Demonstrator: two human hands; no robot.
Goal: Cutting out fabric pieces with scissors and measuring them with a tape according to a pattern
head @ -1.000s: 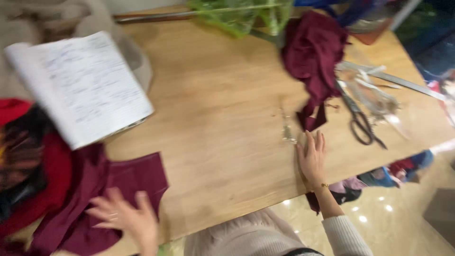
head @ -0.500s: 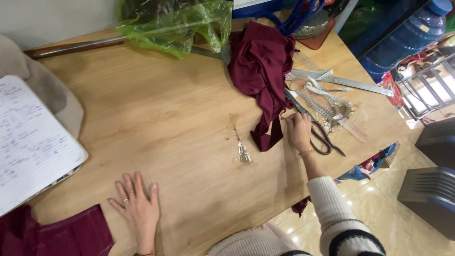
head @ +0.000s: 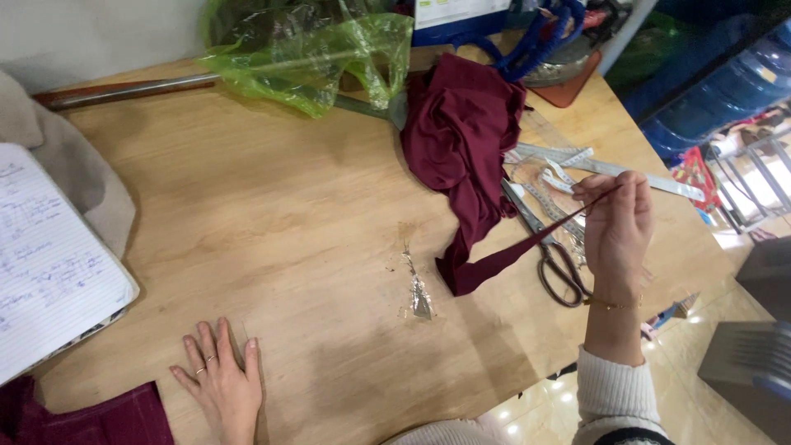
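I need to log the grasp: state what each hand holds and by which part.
The right hand pinches the narrow tip of the maroon cloth, lifted off the table. The left hand holds nothing; it lies flat on the wooden table.

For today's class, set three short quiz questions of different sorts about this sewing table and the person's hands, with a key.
1. True or false: the right hand pinches a corner of the maroon cloth and lifts it off the wooden table.
2. What does the left hand do? A) grips the scissors B) lies flat on the table C) turns a notebook page
3. Fill in: the scissors lie on the table just ____ of the right hand, as the head view shows it.

Key: 1 true; 2 B; 3 left.
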